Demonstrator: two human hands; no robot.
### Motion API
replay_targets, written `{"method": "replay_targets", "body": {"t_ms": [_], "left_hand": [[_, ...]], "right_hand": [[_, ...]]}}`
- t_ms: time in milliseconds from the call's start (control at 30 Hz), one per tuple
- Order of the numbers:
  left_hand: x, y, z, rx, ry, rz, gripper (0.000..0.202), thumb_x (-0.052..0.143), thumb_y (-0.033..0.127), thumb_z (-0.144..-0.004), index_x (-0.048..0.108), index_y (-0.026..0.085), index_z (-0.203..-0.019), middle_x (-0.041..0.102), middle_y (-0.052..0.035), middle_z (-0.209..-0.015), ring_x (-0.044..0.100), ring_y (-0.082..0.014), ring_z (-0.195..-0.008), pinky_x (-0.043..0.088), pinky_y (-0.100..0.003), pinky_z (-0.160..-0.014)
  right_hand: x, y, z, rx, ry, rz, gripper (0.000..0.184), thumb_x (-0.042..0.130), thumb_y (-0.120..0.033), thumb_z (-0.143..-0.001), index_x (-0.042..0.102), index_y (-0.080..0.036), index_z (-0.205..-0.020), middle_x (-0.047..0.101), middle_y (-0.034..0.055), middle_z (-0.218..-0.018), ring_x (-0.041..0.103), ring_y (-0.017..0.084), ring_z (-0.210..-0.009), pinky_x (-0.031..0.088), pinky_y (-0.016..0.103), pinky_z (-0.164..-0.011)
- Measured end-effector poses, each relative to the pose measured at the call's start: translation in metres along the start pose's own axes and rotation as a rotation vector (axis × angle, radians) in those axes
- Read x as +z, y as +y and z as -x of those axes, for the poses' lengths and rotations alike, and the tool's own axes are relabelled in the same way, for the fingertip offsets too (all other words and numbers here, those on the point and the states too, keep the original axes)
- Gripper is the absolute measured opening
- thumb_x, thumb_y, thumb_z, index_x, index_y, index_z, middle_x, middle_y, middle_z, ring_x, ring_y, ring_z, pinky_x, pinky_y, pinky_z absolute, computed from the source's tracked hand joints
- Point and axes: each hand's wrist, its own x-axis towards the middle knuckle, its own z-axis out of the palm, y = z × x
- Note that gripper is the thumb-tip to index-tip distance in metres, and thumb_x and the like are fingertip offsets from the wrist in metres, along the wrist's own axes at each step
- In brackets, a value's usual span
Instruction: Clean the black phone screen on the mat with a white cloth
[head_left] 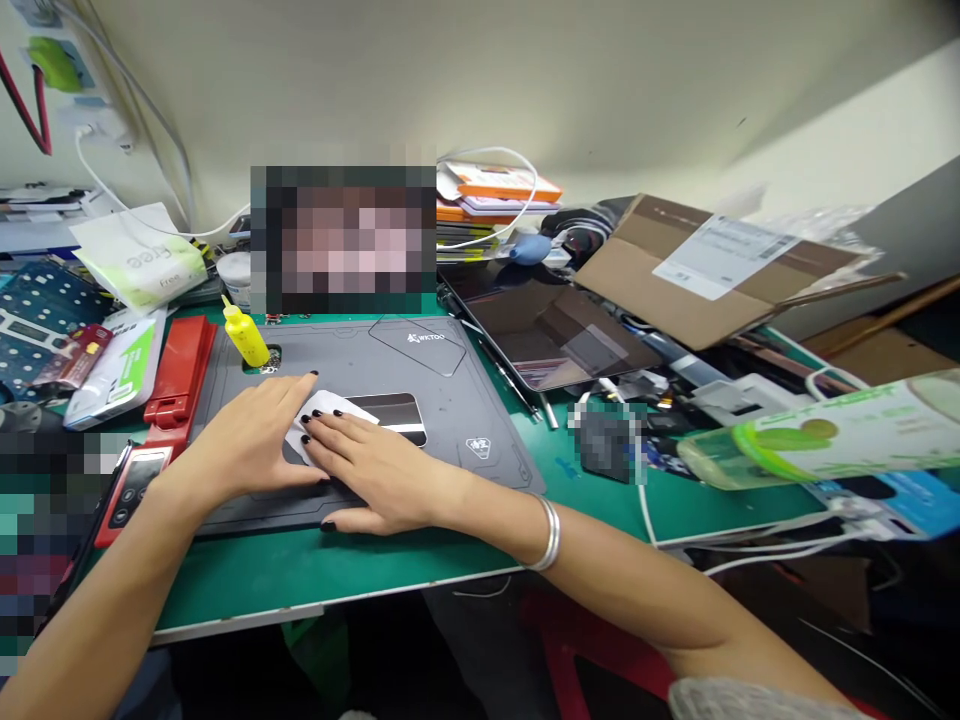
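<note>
A grey knit cuff (750, 700) sits at the bottom edge, then the right forearm with its silver bangle (544, 535), and we're down on the work. The right hand (375, 470) lies flat, fingers spread, pressing a white sheet (322, 430) against a glossy dark panel (397, 412), with nothing pinched. The left hand (240, 430) rests open on the grey repair mat (330, 350), fingertips just beside the sheet, holding nothing. Sheet and panel lie mid-mat, and the mat sits on a green bench mat (450, 565). Risk here: any grit caught under that sheet could scratch the gloss if the pressure drags sideways. And the yellow squeeze bottle (246, 335), leaning just beyond the left hand, looks easy to knock with a careless sweep of the wrist.
</note>
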Motion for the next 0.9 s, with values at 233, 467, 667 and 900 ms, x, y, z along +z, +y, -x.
{"method": "replay_targets", "body": {"t_ms": [233,467,667,900], "left_hand": [[0.001,-0.002,0.000,-0.030,-0.030,-0.020,0.093,0.072,0.058,-0.070,0.037,0.013,-0.143,0.050,-0.0232,-0.145,0.050,-0.0398,-0.131,0.046,-0.049,-0.103],[0.003,-0.003,0.002,-0.064,-0.064,-0.006,0.099,0.073,0.059,-0.066,0.037,0.011,-0.144,0.052,-0.0257,-0.141,0.053,-0.0426,-0.127,0.049,-0.051,-0.098],[0.002,0.000,0.002,-0.069,-0.070,-0.014,0.095,0.073,0.056,-0.067,0.038,0.011,-0.143,0.055,-0.0244,-0.137,0.056,-0.0425,-0.124,0.050,-0.050,-0.096],[-0.001,0.003,0.000,-0.086,-0.138,-0.026,0.103,0.077,0.055,-0.065,0.034,0.006,-0.145,0.048,-0.0284,-0.144,0.052,-0.0429,-0.128,0.048,-0.051,-0.099]], "right_hand": [[-0.004,0.002,0.002,0.089,0.003,0.021,0.085,0.057,-0.061,-0.090,0.044,0.004,-0.142,0.037,0.0294,-0.153,0.032,0.040,-0.145,0.026,0.052,-0.120],[-0.001,0.000,0.002,0.034,-0.013,-0.023,0.084,0.056,-0.061,-0.091,0.041,0.003,-0.144,0.035,0.0271,-0.155,0.030,0.035,-0.147,0.023,0.049,-0.122],[-0.004,-0.001,-0.001,0.001,-0.006,-0.047,0.087,0.063,-0.060,-0.086,0.046,0.006,-0.140,0.039,0.0292,-0.152,0.032,0.039,-0.145,0.023,0.050,-0.122],[-0.003,0.006,-0.002,0.044,0.011,-0.064,0.086,0.062,-0.058,-0.087,0.043,0.005,-0.142,0.036,0.0298,-0.154,0.031,0.037,-0.146,0.025,0.051,-0.121]]}}
